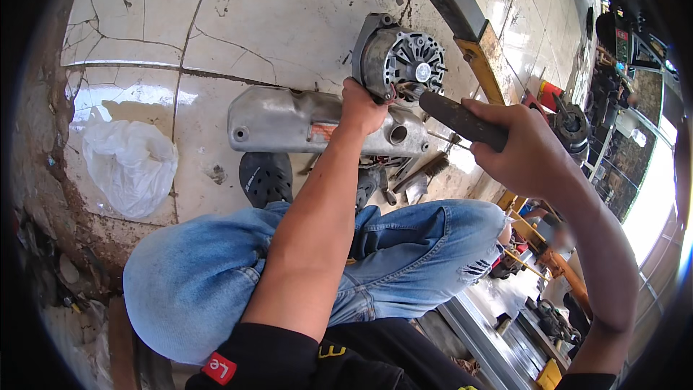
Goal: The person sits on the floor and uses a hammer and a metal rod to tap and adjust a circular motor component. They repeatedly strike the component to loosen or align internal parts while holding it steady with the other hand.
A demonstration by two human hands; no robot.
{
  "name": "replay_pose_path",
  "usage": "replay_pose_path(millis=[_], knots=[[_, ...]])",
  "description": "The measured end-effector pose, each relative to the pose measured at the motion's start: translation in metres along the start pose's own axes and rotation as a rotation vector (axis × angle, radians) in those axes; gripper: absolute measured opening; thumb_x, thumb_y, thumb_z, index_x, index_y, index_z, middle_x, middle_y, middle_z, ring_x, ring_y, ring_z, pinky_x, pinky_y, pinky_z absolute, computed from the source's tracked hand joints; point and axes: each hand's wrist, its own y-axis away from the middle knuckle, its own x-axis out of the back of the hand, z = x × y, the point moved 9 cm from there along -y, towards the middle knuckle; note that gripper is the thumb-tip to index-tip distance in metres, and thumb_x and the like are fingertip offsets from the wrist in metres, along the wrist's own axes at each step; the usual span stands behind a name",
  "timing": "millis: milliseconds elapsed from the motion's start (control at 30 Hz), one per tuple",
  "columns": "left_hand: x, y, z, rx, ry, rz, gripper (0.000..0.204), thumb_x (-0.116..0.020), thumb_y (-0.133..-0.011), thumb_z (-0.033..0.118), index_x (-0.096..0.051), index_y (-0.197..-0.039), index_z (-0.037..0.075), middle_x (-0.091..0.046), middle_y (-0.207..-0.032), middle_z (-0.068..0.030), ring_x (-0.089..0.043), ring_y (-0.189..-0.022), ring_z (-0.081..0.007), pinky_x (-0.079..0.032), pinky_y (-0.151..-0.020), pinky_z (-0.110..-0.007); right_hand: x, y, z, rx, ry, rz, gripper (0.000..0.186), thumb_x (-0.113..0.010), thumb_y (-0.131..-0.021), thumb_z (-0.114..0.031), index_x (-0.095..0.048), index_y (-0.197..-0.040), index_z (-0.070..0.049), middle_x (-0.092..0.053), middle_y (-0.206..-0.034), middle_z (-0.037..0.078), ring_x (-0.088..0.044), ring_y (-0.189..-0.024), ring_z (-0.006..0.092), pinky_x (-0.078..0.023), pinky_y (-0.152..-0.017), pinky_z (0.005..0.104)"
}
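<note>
My left hand [362,110] grips the lower left side of a round silver-grey alternator [401,58] with a vented face and central hub. My right hand [520,141] is closed on a long dark cylindrical tool [458,115], whose far end meets the alternator's lower face beside my left hand; its tip is hard to make out. Beneath the alternator, a long aluminium cover [274,119] with a round hole lies across the floor in front of my dark clogs [263,177].
A white plastic bag [128,166] lies left. A metal beam [473,43] with a yellow section rises beside the alternator. A brush [429,170], loose tools and dark mechanical parts [572,130] lie right. Another person [556,235], partly blurred, is at the right among equipment.
</note>
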Motion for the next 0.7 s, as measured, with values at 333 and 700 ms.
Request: replay_pose_path(millis=[333, 700], knots=[[-0.005, -0.015, -0.008, -0.076, 0.046, 0.015, 0.066, -0.078, -0.089, 0.025, -0.034, -0.119, -0.014, -0.063, -0.112, -0.0275, -0.065, -0.102, -0.0287, -0.054, -0.086, -0.037, -0.003, 0.001, -0.02, 0.062, 0.22, -0.035, 0.05, -0.062, -0.079, -0.01, -0.064, -0.129, -0.009, -0.066, -0.072, 0.022, -0.068, -0.072, 0.04, -0.053, -0.067, 0.0463], [0.017, -0.012, 0.005, 0.069, -0.119, -0.051, 0.077, -0.083, -0.076, 0.024, -0.036, -0.123, -0.015, -0.062, -0.119, -0.0358, -0.064, -0.115, -0.0412, -0.052, -0.095, -0.039, -0.017, 0.02, -0.043, 0.28, 0.662, 0.097, 0.054, -0.06, -0.085, -0.012, -0.056, -0.138, -0.014, -0.065, -0.085, 0.014, -0.069, -0.07, 0.0322, -0.055, -0.065, 0.0461]])
